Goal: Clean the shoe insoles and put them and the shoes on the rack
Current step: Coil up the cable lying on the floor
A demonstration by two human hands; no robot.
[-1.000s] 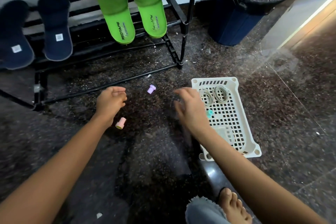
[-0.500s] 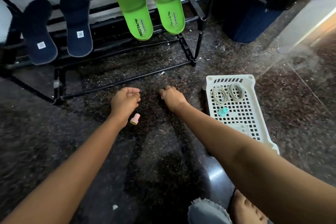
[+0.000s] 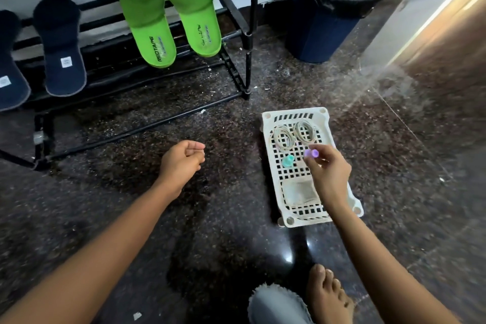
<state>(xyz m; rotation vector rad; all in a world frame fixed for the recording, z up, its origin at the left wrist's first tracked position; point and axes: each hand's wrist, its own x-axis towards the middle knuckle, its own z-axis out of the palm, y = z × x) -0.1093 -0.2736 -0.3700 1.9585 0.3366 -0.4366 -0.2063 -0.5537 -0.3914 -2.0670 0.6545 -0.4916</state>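
Right hand (image 3: pixel 328 173) pinches a small purple cap (image 3: pixel 311 153) over the white tray (image 3: pixel 294 114). Left hand (image 3: pixel 181 163) is curled; cannot tell if it holds anything. Green insoles (image 3: pixel 168 13) and dark insoles (image 3: pixel 60 47) lean on the rack (image 3: pixel 247 34), ahead-left, heels toward the person. Left hand is nearer.

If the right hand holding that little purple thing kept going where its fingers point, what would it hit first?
Probably the nearer pale coiled loop in the white basket, just past the purple cap the right hand pinches; its height above the basket is unclear.
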